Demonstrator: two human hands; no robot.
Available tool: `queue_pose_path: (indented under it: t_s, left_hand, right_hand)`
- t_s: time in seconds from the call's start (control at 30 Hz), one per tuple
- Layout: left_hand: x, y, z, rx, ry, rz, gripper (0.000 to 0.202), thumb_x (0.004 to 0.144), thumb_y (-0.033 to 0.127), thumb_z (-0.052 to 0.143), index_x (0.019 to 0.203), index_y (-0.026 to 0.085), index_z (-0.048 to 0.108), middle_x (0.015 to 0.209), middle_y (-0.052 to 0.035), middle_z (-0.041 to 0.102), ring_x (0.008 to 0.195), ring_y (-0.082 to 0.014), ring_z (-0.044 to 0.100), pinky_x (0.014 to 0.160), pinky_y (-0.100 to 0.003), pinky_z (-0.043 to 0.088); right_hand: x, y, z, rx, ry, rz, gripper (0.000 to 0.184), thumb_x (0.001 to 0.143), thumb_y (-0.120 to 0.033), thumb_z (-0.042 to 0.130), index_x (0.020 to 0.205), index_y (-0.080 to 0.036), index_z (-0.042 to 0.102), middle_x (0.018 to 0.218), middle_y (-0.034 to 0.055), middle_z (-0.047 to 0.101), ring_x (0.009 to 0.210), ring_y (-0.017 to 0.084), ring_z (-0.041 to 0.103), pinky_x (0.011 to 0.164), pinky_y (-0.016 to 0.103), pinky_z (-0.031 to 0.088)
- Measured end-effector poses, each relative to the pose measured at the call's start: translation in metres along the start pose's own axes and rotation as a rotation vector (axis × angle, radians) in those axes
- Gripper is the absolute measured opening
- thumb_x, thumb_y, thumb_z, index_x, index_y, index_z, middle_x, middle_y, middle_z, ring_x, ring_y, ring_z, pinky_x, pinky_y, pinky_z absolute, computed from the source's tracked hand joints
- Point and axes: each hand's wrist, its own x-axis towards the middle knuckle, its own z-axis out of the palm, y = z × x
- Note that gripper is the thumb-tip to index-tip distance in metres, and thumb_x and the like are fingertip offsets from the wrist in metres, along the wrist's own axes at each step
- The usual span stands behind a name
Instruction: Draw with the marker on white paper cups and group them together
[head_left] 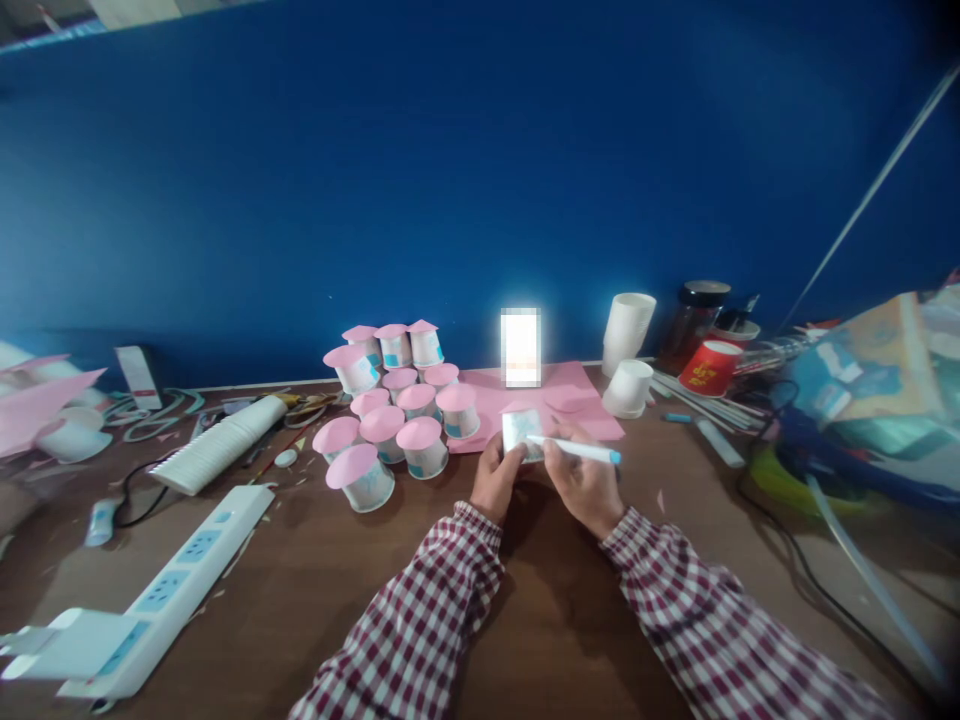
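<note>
You've got the small cup (523, 432) in your left hand (495, 482), thumb on the near side, fingers closed around its edge. It's white with pale blue marks, held up over the near edge of the pink sheet (589, 378). Your right hand (589, 485) is pinching a white marker (581, 450), blue end out to the right, other end at the cup's face. Can't tell if the tip is actually touching.

Left of the sheet: a cluster of pink-topped cups (360, 478) on the tabletop (540, 620), packed close, blue marks on several sides. Bright pixelated patch (520, 347) beyond your hands, too blurred to identify.

Right of the sheet: a leaning white cup stack (628, 335), with an upside-down white cup (628, 388) just in front. Red cup (709, 368) beyond that, dark-lidded jar (697, 320) behind it.

Far left: a long cup stack (221, 445) lying on its side, power strip (169, 595) nearer you. Blue partition (450, 180) across the back.
</note>
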Motion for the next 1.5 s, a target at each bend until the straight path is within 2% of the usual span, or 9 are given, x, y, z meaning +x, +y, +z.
queue_pose_path:
  t_s: [0.93, 1.2, 1.5]
  left_hand:
    - [-0.001, 0.0001, -0.001, 0.006, 0.003, -0.013, 0.037, 0.076, 0.036, 0.062, 0.107, 0.016, 0.06, 0.106, -0.0102, 0.064, 0.091, -0.0213, 0.061, 0.078, -0.033, 0.05]
    - [-0.0006, 0.0012, -0.0002, 0.01, -0.016, -0.007, 0.035, 0.078, 0.035, 0.061, 0.107, 0.015, 0.059, 0.101, -0.0088, 0.065, 0.087, -0.0197, 0.061, 0.074, -0.031, 0.05]
    - [0.0004, -0.0006, -0.0015, 0.046, -0.002, 0.022, 0.036, 0.077, 0.035, 0.061, 0.107, 0.015, 0.059, 0.1, -0.0082, 0.065, 0.088, -0.0192, 0.06, 0.078, -0.031, 0.049]
  right_hand:
    - [0.0006, 0.0027, -0.0005, -0.015, 0.034, 0.001, 0.016, 0.086, -0.032, 0.049, 0.081, -0.019, 0.057, 0.064, -0.0011, 0.059, 0.051, 0.01, 0.053, 0.05, 0.021, 0.045]
    - [0.0019, 0.0039, -0.0006, -0.041, 0.063, -0.018, 0.015, 0.086, -0.031, 0.049, 0.081, -0.019, 0.057, 0.067, -0.0001, 0.06, 0.055, 0.011, 0.054, 0.054, 0.022, 0.047]
    - [0.0023, 0.0047, -0.0007, -0.043, 0.087, -0.02, 0.015, 0.085, -0.031, 0.049, 0.082, -0.018, 0.056, 0.068, 0.0002, 0.061, 0.055, 0.012, 0.056, 0.054, 0.022, 0.047]
